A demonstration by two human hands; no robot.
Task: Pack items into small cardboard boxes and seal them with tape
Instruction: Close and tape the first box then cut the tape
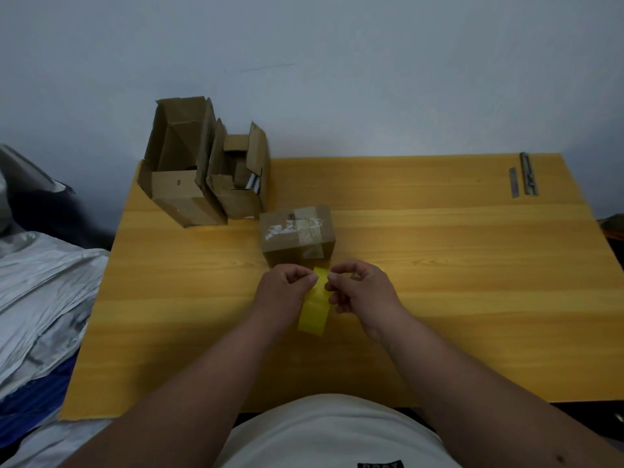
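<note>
Our left hand (pixel 287 292) and right hand (pixel 354 287) both have fingers curled in tight, pinching the top of the translucent yellow roll of packing tape (pixel 315 307), which hangs between them above the yellow wood-grain table (pixel 439 282). The fingertips meet at the roll's upper edge, so we judge we are hunting for the tape's free end; whether any is lifted we cannot tell. Just beyond the hands sits the small closed brown cardboard box (pixel 297 236), its top already crossed with clear tape. Next we need to peel a length free and carry it to a box seam. Counting: one tape roll, one closed box, two open cardboard boxes (pixel 202 177) at the far left, two slim metal strips (pixel 523 179) at the far right.
</note>
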